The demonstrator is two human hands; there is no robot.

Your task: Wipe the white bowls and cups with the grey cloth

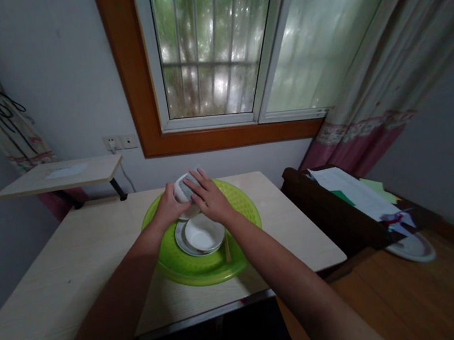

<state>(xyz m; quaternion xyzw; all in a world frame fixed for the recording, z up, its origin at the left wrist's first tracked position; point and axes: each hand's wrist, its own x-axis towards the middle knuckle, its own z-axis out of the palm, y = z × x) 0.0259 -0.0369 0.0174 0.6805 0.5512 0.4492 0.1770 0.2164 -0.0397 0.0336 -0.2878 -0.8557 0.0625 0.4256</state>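
Note:
My left hand (167, 206) grips the side of a small white bowl (179, 193), which is tilted over the far part of a round green tray (211, 278). Pressed against that bowl is a grey cloth or sponge (189, 188), held under the fingers of my right hand (211, 197). Below my hands, another white bowl (205, 232) rests on a pale plate (183, 244) in the tray. A further white dish (191, 212) is partly hidden behind my hands. Wooden chopsticks (227, 248) lie beside the plate on the right.
The tray stands on a light wooden table (91, 246). A small raised shelf (61, 176) is at the back left, by a wall socket (112, 143). On the right, a dark brown piece of furniture (331, 210) carries papers (354, 194). A window with bars is behind.

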